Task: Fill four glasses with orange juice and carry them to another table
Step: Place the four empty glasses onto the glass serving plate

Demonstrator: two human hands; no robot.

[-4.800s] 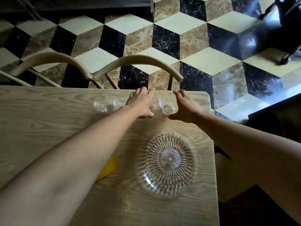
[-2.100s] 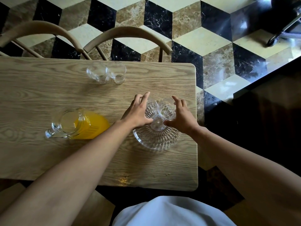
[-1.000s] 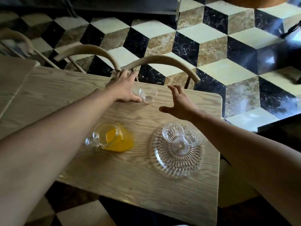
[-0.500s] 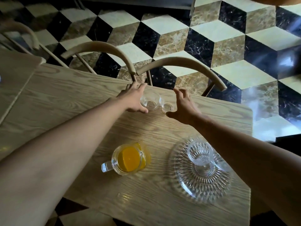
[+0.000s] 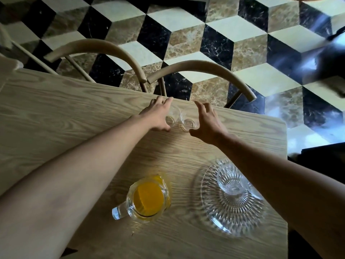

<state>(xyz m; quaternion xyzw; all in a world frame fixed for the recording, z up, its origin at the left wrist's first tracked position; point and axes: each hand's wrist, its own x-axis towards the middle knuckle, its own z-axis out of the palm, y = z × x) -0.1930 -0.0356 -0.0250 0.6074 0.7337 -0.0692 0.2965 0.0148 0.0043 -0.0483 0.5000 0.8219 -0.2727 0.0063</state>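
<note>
Glasses (image 5: 180, 119) at upper centre sit between your left hand (image 5: 158, 116), gripping one, and right hand (image 5: 207, 124), fingers spread; carry both to the glass tray (image 5: 214, 212) next.

Left hand (image 5: 158, 116): from beside the far pair of glasses half a second ago, now wraps the left far glass (image 5: 172, 116).
Right hand (image 5: 207, 124): fingers spread and curved beside the right far glass (image 5: 187, 122); a second ago it hovered short of it.
Glass plate (image 5: 231, 217): bare 4.8 s ago, now carries two glasses (image 5: 228, 181).
</note>
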